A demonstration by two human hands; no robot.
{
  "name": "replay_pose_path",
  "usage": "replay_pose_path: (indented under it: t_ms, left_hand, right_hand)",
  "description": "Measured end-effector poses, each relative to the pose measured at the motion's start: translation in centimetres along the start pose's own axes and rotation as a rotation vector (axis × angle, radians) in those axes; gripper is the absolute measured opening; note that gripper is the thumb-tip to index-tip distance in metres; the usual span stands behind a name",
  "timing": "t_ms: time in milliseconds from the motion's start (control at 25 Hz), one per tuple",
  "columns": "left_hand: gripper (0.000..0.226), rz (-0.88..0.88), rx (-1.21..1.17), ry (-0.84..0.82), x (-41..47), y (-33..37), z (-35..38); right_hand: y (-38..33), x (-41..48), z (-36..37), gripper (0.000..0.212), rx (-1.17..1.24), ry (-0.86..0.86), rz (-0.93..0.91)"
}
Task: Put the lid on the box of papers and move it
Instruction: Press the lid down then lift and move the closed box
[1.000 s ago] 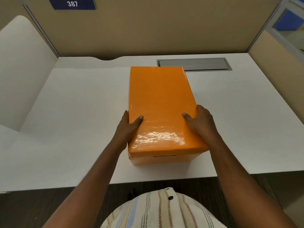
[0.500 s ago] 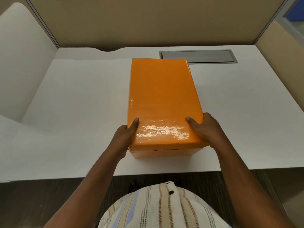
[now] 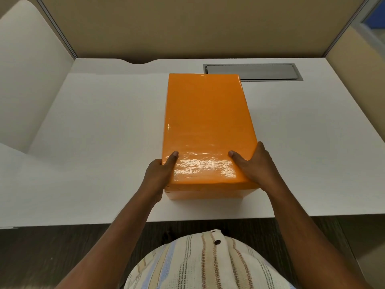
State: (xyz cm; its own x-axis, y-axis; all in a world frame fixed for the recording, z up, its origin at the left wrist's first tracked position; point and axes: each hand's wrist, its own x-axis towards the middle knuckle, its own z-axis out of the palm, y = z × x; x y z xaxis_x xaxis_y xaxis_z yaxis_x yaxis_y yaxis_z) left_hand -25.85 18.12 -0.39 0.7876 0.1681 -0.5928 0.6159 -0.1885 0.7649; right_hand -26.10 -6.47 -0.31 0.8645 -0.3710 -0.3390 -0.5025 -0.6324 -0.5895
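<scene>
A glossy orange lid [image 3: 205, 126] covers the box [image 3: 205, 195], whose paler front wall shows just below the lid's near edge. The box stands on the white desk [image 3: 100, 132], near its front edge. My left hand [image 3: 159, 174] grips the lid's near left corner, thumb on top and fingers down the side. On the near right corner sits my right hand [image 3: 255, 165], held the same way. The papers inside are hidden.
A grey metal cable hatch [image 3: 253, 71] is set into the desk behind the box. Beige partition walls [image 3: 187, 26] close the back and both sides. A white curved panel [image 3: 27, 65] stands at the left. The desk's front edge lies just below the box.
Both hands have slid back along the lid's sides to its near corners. The box looks to have shifted slightly toward me.
</scene>
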Motion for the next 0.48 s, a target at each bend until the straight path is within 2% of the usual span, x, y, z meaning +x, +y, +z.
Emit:
replay_pose_path:
  t_ms: [280,480]
  left_hand:
    - [0.070,0.051,0.061,0.040,0.5,-0.8,0.7]
    - [0.069,0.133,0.139,0.150,0.4,-1.8,1.6]
  right_hand:
    - [0.2,0.1,0.6,0.103,-0.058,0.038,-0.010]
    - [0.2,-0.2,1.1,0.105,-0.042,0.109,-0.021]
